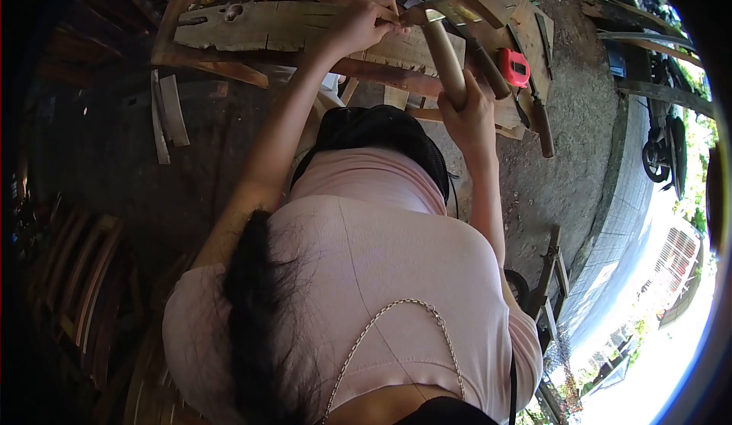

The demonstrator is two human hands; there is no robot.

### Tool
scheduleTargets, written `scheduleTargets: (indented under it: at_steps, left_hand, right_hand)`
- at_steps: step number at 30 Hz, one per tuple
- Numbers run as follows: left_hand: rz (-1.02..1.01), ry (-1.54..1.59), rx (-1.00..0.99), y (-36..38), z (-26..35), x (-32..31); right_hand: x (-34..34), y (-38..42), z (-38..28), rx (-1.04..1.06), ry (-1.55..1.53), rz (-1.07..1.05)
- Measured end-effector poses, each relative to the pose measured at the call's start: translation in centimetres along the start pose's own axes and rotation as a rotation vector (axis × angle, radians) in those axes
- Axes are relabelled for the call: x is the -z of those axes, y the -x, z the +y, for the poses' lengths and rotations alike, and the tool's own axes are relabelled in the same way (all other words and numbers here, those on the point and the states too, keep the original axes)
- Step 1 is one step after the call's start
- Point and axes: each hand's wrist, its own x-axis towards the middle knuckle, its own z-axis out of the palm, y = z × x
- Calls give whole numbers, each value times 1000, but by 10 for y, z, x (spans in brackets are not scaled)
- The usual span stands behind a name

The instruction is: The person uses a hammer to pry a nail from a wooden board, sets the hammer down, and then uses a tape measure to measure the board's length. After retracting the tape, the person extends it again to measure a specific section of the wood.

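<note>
The right hand [467,112] has its fingers wrapped firmly round the handle of a hammer [446,60], low down near the butt, with the handle slanting up and leftward from the grip. The hammer's head is just beside the fingertips of the left hand [362,28], above the right part of a weathered plank [293,27] on the worktop [528,25]. The left fingers are bent, with thumb and fingertips drawn together (whether they pinch something small, I cannot tell).

To the right of the hammer, a tool with a brown handle [488,73] lies close to the right hand, crowding that side. Just beyond it is a red tape measure [514,67], and next to that a tool with a wooden grip [543,129] sticks out past the worktop's near edge. Two thin wooden strips [174,110] stand well apart, lower left.
</note>
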Motion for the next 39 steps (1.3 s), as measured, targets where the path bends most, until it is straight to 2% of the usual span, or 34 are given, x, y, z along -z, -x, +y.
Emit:
scheduleTargets:
  at_steps: [2, 4, 7, 8, 10, 15, 17, 22, 24, 26, 30, 33, 37, 39]
  left_hand:
    - [3, -1, 19, -1, 0, 3]
    - [1, -8, 20, 0, 4, 4]
    - [-17, -17, 32, -1, 0, 4]
    - [-18, -16, 28, -1, 0, 3]
    - [9, -8, 57, -1, 0, 4]
    - [2, 8, 42, 1, 0, 4]
    - [-5, -2, 8, 0, 0, 3]
    - [2, 26, 54, -1, 3, 6]
    - [-10, 23, 66, 0, 4, 7]
    - [-22, 24, 73, -1, 5, 7]
    - [0, 17, 62, -2, 1, 6]
    - [-1, 5, 54, 1, 1, 6]
    - [-12, -6, 32, -2, 1, 6]
    - [0, -10, 28, -2, 2, 8]
  right_hand:
    - [-3, -3, 1, -35, -22, -88]
    - [4, -3, -5, 10, -18, -38]
    - [11, -4, -10, -137, -59, -62]
    - [8, -3, -5, -137, -58, -59]
    - [0, 0, 4, -8, 35, -63]
    - [5, 6, -2, -107, -1, -96]
    - [1, 6, -4, -114, -18, -19]
    - [2, 9, -1, -28, 85, -71]
    - [6, 11, -6, -170, 11, -94]
    - [-3, 14, 1, -166, -25, -46]
    - [-6, 7, 8, -22, 59, -82]
    - [-1, 12, -4, -155, -38, -69]
    - [-15, 11, 13, -56, 64, -91]
    - [-5, 9, 5, -89, 54, -86]
